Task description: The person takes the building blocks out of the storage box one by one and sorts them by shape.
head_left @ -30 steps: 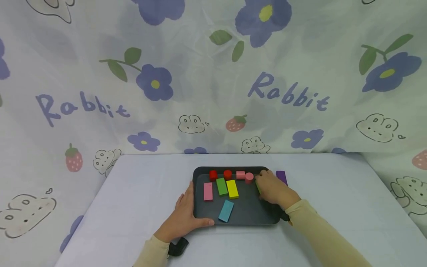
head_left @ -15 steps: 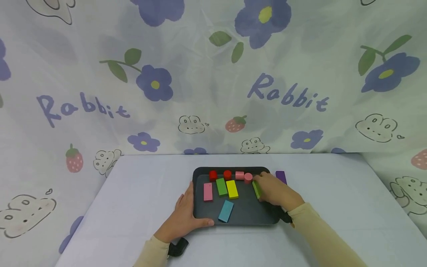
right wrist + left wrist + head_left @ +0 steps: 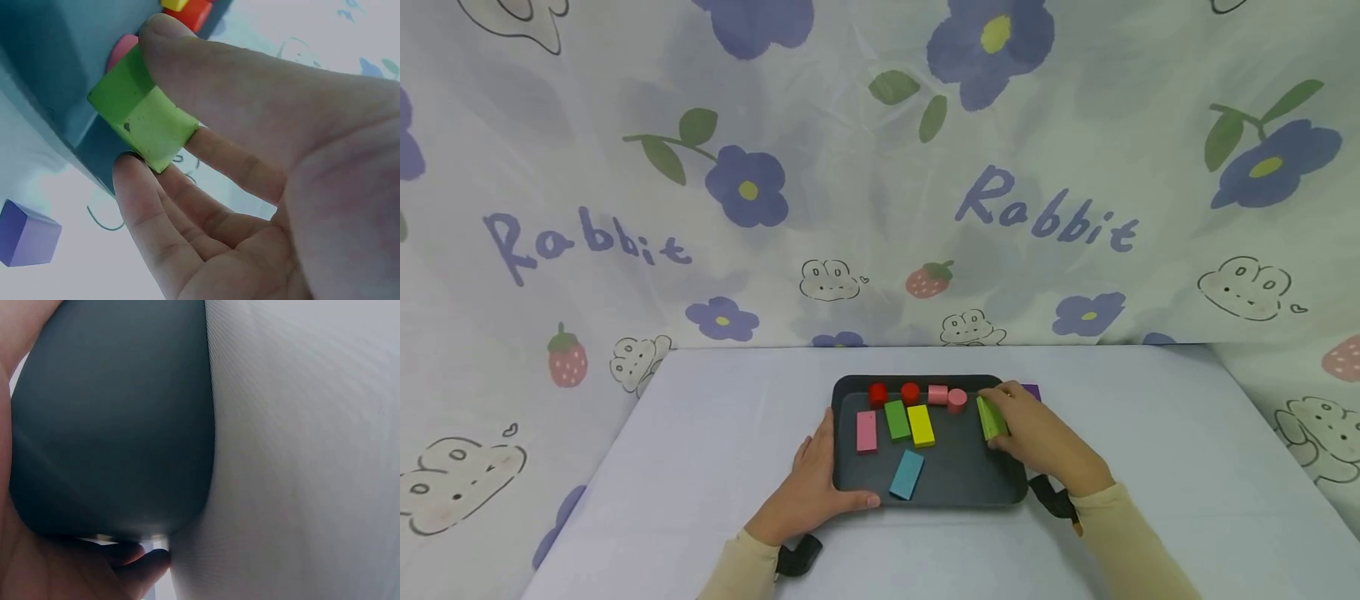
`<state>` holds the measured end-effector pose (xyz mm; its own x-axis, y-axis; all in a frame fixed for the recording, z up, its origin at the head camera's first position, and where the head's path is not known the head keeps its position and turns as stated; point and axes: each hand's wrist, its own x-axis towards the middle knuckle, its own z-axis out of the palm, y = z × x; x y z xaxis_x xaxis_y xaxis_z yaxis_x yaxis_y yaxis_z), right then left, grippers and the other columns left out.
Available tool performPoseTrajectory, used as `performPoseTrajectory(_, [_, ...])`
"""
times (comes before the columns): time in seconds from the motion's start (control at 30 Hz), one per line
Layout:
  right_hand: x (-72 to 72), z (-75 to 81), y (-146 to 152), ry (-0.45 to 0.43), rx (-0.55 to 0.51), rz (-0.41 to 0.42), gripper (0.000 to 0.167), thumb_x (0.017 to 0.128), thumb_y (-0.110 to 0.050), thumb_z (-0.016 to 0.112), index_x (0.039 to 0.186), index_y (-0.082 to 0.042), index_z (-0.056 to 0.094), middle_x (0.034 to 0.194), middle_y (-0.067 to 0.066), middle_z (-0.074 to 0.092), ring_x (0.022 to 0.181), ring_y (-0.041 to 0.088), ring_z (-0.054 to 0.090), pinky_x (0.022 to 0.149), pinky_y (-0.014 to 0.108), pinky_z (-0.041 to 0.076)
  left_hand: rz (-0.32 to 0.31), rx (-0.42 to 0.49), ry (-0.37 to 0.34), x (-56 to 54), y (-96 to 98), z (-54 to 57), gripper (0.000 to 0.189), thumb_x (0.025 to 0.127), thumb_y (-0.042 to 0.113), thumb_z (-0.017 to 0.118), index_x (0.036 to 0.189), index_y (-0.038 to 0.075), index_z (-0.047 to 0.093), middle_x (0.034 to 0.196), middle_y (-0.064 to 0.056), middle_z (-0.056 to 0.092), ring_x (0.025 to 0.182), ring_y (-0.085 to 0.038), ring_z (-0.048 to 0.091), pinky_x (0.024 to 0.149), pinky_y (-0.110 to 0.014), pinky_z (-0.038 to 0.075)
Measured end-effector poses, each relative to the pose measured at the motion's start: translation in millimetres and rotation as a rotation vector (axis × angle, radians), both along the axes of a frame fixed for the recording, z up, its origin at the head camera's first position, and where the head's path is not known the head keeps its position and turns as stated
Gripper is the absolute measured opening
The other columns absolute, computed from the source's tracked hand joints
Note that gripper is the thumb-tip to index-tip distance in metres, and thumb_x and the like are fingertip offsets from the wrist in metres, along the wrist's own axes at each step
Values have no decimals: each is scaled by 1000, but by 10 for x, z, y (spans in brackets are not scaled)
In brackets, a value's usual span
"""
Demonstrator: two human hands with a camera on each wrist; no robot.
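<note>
My left hand grips the near left corner of a dark grey tray, thumb along the front edge and fingers along the left side. The left wrist view is filled by the tray's outer wall. At the tray's right side my right hand pinches a light green block between thumb and fingers. In the right wrist view the green block is tilted over the tray's rim. Beyond the right rim lies a purple block, partly hidden by the right hand.
Inside the tray are a pink block, a green block, a yellow block and a blue block. Red pieces and pink pieces line its far side. A printed curtain hangs behind the white table.
My right hand has shifted right and toward me, tilting the light green block, which now shows more. The purple block has become more covered by the hand. The left hand stays put.
</note>
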<state>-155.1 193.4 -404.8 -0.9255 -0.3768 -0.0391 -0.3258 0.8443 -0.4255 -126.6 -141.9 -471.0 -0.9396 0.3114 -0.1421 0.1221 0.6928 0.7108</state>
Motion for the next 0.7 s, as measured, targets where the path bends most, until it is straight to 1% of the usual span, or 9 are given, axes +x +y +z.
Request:
performPoseTrajectory(0.17, [52, 18, 47, 15, -37, -36, 64, 87, -10, 80, 142, 3, 51, 135, 25, 50, 112, 35, 58, 97, 54, 52, -1, 0, 2, -9, 11, -4, 140, 72, 62, 83, 159, -1, -6, 168, -14, 0, 153, -33, 10, 122, -55, -1])
performPoseTrajectory(0.33, [66, -8, 97, 53, -26, -61, 67, 85, -8, 81, 143, 5, 49, 135, 26, 50, 116, 37, 57, 97, 53, 51, -1, -2, 4, -18, 14, -11, 140, 72, 62, 83, 159, -1, -7, 168, -15, 0, 153, -33, 9, 122, -55, 0])
performPoseTrajectory(0.5, [97, 12, 144, 99, -33, -60, 68, 83, -5, 81, 142, 6, 49, 134, 26, 50, 117, 38, 57, 97, 53, 51, -5, -1, 14, -19, 15, -14, 139, 72, 61, 84, 159, -3, -5, 167, -18, 2, 153, -35, 11, 121, -57, 1])
performPoseTrajectory(0.7, [103, 46, 190, 139, -40, -62, 69, 81, -3, 83, 141, 8, 50, 133, 27, 51, 117, 40, 56, 96, 53, 52, 3, -20, 7, -29, 3, -16, 141, 71, 63, 83, 159, -2, -6, 168, -17, 3, 153, -34, 11, 122, -56, 2])
